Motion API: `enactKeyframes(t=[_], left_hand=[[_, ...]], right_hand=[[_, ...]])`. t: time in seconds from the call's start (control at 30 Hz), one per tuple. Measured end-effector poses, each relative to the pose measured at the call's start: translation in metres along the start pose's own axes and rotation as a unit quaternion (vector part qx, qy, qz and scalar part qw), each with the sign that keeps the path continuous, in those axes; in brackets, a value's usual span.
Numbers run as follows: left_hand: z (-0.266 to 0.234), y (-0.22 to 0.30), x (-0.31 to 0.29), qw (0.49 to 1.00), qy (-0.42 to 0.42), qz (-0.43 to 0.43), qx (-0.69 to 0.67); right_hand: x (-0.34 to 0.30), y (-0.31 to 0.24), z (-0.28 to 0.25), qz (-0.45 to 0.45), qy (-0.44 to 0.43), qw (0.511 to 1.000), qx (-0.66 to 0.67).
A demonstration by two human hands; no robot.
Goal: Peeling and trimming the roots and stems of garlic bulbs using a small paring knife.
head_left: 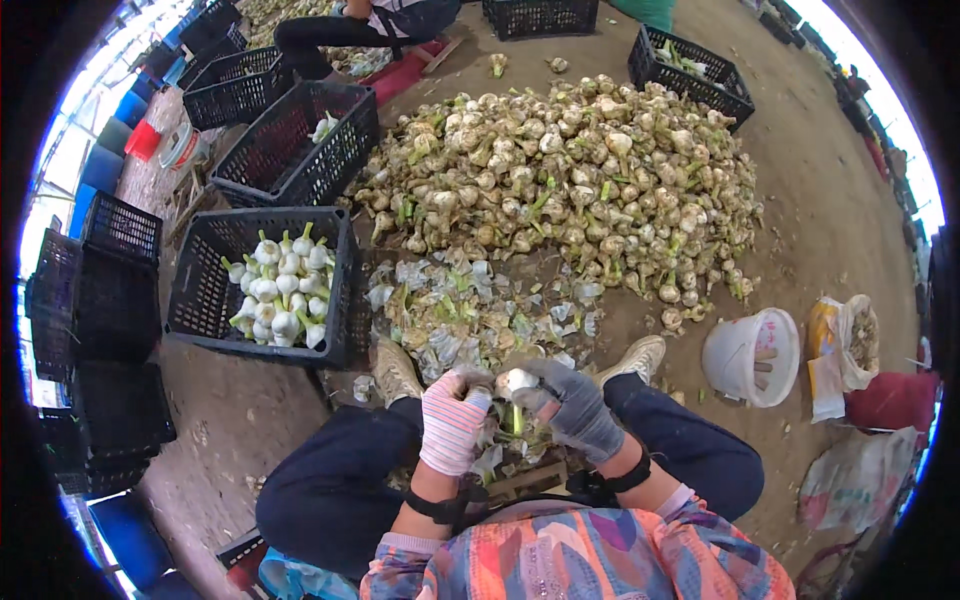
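A white garlic bulb [518,380] with a green stem pointing down is gripped between the thumb and fingers of my right hand [578,408], in a grey glove. Beside it, my left hand [452,422], in a striped pink and white glove, is closed with its fingertips close to the bulb. What those fingers hold, if anything, is hidden. Peeled skins and stem scraps [470,325] cover the ground between my shoes. Ahead lies a large heap of unpeeled garlic [570,180]. Clean white bulbs [285,285] fill part of a black crate [190,325] on my left.
A second black crate [250,165] stands behind the first, and another [735,95] beyond the heap. On the right are a white bucket [725,360] and a sack [857,345]. Stacked crates [115,330] line the far left. Another person [320,40] sits at the back.
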State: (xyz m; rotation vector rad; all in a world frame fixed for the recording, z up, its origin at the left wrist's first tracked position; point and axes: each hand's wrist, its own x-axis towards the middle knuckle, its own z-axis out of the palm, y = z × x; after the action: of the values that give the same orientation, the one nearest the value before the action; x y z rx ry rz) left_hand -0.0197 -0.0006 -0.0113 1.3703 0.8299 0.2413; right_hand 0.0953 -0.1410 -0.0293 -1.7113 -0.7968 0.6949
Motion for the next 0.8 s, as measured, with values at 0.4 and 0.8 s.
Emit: enactKeyframes(t=[0.4,0.8], left_hand=[[-0.010,-0.023,0.009,0.923,0.018,0.257,0.287],[-0.003,-0.028,0.019,0.974,0.061,-0.077,-0.206]], right_hand=[[0.007,-0.001,0.002,-0.084,-0.010,0.990,-0.113],[0.008,0.017,0.027,0.070,-0.045,0.995,0.049]])
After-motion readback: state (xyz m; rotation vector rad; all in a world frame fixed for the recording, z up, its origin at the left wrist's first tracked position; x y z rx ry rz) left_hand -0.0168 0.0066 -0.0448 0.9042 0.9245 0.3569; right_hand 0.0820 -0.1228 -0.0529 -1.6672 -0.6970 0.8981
